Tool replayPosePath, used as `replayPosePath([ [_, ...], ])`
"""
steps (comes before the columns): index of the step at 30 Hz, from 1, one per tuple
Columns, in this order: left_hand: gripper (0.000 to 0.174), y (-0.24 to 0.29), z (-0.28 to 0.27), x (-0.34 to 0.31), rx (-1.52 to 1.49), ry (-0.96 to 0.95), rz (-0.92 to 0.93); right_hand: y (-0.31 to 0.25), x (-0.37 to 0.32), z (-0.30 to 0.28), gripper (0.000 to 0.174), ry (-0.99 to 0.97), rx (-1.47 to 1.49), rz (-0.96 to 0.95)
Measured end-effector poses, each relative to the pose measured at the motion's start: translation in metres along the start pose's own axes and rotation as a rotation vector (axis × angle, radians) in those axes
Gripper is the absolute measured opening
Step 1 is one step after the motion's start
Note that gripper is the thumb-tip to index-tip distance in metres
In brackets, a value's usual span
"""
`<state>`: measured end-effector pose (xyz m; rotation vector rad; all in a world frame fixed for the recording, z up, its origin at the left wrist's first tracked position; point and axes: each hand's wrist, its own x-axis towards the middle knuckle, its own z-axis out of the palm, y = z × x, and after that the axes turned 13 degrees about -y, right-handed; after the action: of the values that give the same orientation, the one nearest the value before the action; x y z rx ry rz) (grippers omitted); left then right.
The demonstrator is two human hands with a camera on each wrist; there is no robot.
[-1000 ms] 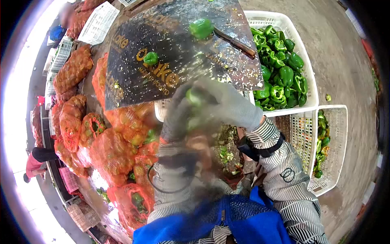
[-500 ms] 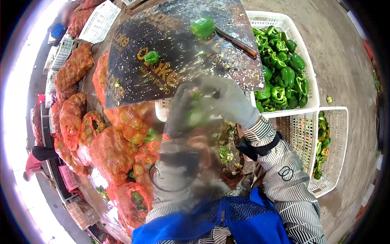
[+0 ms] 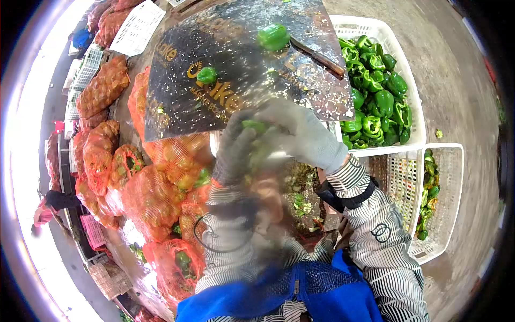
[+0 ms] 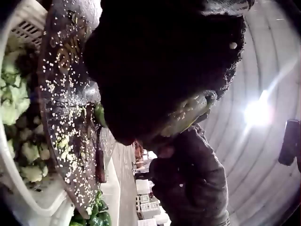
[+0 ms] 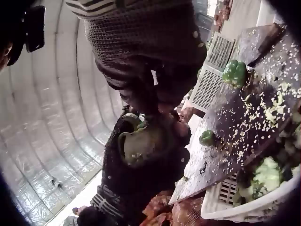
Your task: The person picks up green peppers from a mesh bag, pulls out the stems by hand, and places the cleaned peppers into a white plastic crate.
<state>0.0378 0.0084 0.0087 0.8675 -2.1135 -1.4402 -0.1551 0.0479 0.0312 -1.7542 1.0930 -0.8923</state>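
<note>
Staying clasped round the green pepper point(image 3: 255, 126), left hand point(image 3: 234, 153) and right hand point(image 3: 306, 137).

I wear a dark grey knitted glove on my left hand point(image 3: 235, 149) and a paler grey one on my right hand point(image 3: 307, 134), black-and-white striped sleeves point(image 3: 387, 263) with a ringed logo point(image 3: 381, 232), a black wrist strap point(image 3: 343, 197), a looped black cable point(image 3: 206, 240) and a blue mesh apron point(image 3: 306, 290).
</note>
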Motion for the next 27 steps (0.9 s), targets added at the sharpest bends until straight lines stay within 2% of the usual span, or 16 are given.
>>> replayPosePath([
  [1,0.039,-0.003,0.001,-0.002,-0.001,-0.001,0.000,-0.001,0.000,0.000,0.033,0.000,0.000,0.001],
  [3,0.031,0.008,0.003,-0.002,-0.553,0.056,-0.147,-0.004,-0.002,0.000,0.035,-0.022,0.053,0.072],
  [4,0.030,0.002,0.001,-0.004,-0.298,0.015,-0.096,-0.003,-0.002,-0.002,0.034,-0.053,0.024,0.020],
  [5,0.030,-0.002,0.000,-0.004,-0.299,0.015,-0.101,-0.007,-0.004,-0.004,0.034,-0.055,0.028,0.023],
  [7,0.035,-0.009,0.000,0.000,0.226,0.017,0.279,-0.017,-0.007,-0.012,0.033,-0.190,0.317,0.142],
  [8,0.038,0.009,0.002,-0.004,-0.611,0.070,-0.112,-0.013,-0.007,-0.009,0.030,-0.157,0.257,0.066],
  [11,0.038,0.004,-0.002,-0.008,-0.740,-0.039,-0.156,-0.014,-0.010,-0.012,0.028,-0.198,0.300,0.129],
  [15,0.037,-0.009,0.003,-0.005,-0.612,-0.034,-0.136,-0.012,-0.010,-0.006,0.029,-0.182,0.428,0.190],
  [16,0.039,-0.029,0.002,0.001,0.255,-0.062,0.266,-0.014,-0.011,-0.006,0.031,-0.147,0.440,0.175],
  [17,0.039,-0.029,0.002,0.004,0.254,-0.064,0.266,-0.012,-0.012,-0.003,0.031,-0.145,0.441,0.177],
  [19,0.039,-0.028,0.003,0.007,-0.073,-0.087,0.139,-0.005,-0.010,0.006,0.030,-0.017,0.225,-0.013],
  [20,0.035,-0.027,0.006,0.004,0.090,-0.087,0.149,-0.007,-0.010,0.006,0.030,-0.016,0.225,-0.013],
  [21,0.035,-0.026,0.005,0.003,0.090,-0.089,0.150,-0.010,-0.010,0.005,0.028,-0.038,0.281,0.121],
  [22,0.033,-0.024,0.003,0.003,-0.176,-0.074,0.035,-0.012,-0.010,0.005,0.026,-0.059,0.334,0.253],
  [23,0.034,-0.021,0.002,0.002,-0.442,-0.059,-0.083,-0.014,-0.010,0.006,0.026,-0.057,0.333,0.251],
  [27,0.039,-0.020,0.004,0.001,-0.121,-0.011,0.128,-0.029,-0.013,0.001,0.021,-0.029,0.657,0.226],
])
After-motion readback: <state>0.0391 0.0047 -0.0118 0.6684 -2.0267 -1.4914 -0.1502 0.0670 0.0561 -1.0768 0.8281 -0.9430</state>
